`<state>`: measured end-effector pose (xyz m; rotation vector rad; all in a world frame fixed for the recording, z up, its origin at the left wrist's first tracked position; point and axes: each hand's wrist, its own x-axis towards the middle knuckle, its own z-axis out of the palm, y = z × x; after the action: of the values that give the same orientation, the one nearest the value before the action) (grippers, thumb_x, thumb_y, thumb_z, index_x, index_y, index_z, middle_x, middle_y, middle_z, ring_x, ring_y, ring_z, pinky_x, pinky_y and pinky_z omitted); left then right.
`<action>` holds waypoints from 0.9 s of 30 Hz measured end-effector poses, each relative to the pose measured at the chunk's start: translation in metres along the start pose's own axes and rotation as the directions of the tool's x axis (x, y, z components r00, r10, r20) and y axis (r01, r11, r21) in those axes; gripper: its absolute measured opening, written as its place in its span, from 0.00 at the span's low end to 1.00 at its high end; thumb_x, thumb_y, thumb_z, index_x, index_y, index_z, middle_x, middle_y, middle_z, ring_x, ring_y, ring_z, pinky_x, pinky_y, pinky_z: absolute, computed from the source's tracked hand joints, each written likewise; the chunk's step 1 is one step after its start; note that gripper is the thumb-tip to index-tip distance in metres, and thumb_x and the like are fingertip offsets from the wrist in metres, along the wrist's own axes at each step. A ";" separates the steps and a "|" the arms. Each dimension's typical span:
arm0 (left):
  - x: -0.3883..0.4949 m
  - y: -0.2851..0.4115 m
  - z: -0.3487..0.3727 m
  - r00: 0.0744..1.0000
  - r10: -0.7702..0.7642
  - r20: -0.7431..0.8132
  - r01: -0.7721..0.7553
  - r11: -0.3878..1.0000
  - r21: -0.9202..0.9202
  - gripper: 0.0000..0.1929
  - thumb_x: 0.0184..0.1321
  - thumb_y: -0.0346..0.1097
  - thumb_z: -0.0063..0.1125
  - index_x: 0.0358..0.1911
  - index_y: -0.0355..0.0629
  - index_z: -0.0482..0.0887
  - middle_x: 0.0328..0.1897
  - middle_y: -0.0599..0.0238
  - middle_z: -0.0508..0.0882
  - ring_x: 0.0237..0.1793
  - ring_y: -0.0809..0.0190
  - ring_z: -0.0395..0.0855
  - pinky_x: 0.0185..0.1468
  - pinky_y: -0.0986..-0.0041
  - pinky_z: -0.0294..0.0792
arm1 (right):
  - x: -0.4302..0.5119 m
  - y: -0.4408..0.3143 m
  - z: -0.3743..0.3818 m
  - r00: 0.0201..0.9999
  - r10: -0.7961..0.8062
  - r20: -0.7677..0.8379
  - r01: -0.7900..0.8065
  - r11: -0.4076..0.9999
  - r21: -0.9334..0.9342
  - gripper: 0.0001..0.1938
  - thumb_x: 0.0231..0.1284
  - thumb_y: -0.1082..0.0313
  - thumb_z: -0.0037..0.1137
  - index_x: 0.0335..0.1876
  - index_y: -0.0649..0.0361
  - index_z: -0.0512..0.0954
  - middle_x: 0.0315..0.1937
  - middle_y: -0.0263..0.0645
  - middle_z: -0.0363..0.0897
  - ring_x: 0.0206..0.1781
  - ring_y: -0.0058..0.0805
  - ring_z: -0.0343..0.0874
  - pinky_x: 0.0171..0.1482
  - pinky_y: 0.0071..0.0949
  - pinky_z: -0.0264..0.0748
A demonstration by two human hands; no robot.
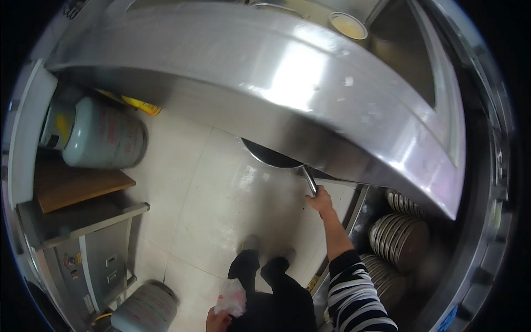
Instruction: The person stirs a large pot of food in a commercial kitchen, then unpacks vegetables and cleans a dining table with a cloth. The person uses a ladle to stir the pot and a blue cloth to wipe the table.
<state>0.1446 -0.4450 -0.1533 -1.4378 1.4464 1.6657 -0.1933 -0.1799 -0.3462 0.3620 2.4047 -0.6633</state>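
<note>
My right hand (pixel 321 200) grips the metal handle of a wide dark pan with a pale rim (pixel 269 156). Most of the pan is hidden beneath the edge of a stainless steel counter (pixel 249 62), so I cannot tell whether it holds anything. Low in the view, beside my leg, my left hand (pixel 218 320) is closed on a crumpled, translucent plastic bag (pixel 231 297) with red marks. What the bag contains is unclear.
Stacked round plates (pixel 399 238) fill a low shelf on the right. A bowl of yellowish contents (pixel 348 25) sits beyond the counter. Gas cylinders (pixel 105 135) (pixel 145 308), a wooden board (pixel 83 184) and a steel cabinet (pixel 110 245) are at the left.
</note>
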 end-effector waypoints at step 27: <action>0.092 0.204 0.060 0.818 0.573 -0.060 -0.570 0.790 -0.224 0.12 0.51 0.36 0.48 0.38 0.40 0.66 0.27 0.69 0.72 0.23 0.72 0.69 0.24 0.83 0.61 | -0.243 0.000 0.029 0.685 -0.075 0.724 -0.389 0.803 0.451 0.09 0.49 0.68 0.45 0.33 0.63 0.62 0.09 0.34 0.62 0.09 0.20 0.62 0.12 0.19 0.60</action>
<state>-0.0847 -0.4766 -0.1666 -1.1525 1.8599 2.2702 0.0091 -0.2192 -0.2146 0.4547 1.3512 -1.1962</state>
